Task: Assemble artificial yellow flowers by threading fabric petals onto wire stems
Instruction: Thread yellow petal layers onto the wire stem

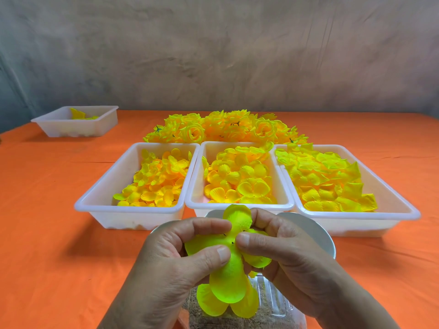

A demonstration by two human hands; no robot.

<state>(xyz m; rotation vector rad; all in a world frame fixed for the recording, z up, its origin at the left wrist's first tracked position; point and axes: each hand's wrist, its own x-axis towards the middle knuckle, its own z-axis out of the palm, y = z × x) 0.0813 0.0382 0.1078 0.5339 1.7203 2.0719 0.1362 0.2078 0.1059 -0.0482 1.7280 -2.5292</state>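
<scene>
Both hands meet at the bottom centre around a yellow-green fabric petal piece (229, 276). My left hand (180, 257) pinches it between thumb and fingers on its left side. My right hand (282, 248) pinches its centre from the right, thumb tip next to a small dark hole. Rounded lobes of the petal piece stick up above the fingers and hang down below them. The wire stem is hidden. Behind the hands stand three white trays of loose yellow petals: left tray (95, 198), middle tray (197, 198), right tray (401, 205).
A heap of finished yellow flowers (225, 128) lies behind the trays on the orange tablecloth (47, 233). A fourth white tray (78, 129) with a few petals sits far left. A round metal dish (316, 231) and a clear plastic container (273, 307) lie under my hands.
</scene>
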